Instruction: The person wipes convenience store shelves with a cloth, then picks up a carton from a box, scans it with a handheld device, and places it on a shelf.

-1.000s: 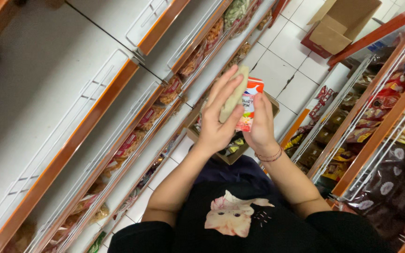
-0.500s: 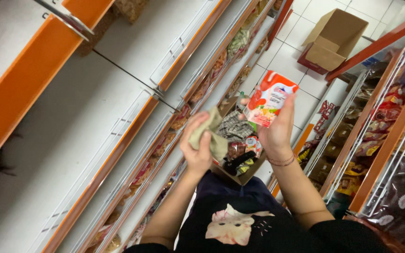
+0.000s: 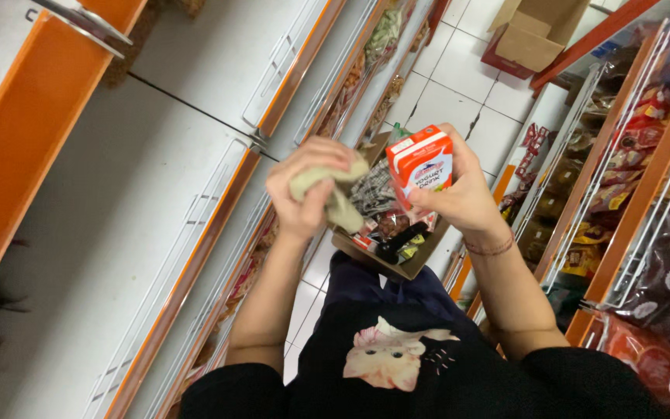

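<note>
My right hand [image 3: 459, 194] grips a red and white drink carton [image 3: 420, 164], held upright above an open cardboard box [image 3: 409, 268] of mixed snack packets on my lap. My left hand [image 3: 308, 190] is closed around a crumpled pale green cloth [image 3: 327, 194], just left of the carton and close to it without clearly touching. The box's far end is hidden behind both hands.
White shelves with orange front edges [image 3: 195, 264] and wire rails run along my left, holding packets further down. Racks of snack bags [image 3: 630, 178] line my right. An open cardboard box [image 3: 540, 35] stands on the white tiled floor [image 3: 459, 70] ahead.
The view tilted further toward the left shelves. My right hand turned the carton upright and brought it closer. My left hand bunched the cloth and rose beside the carton.
</note>
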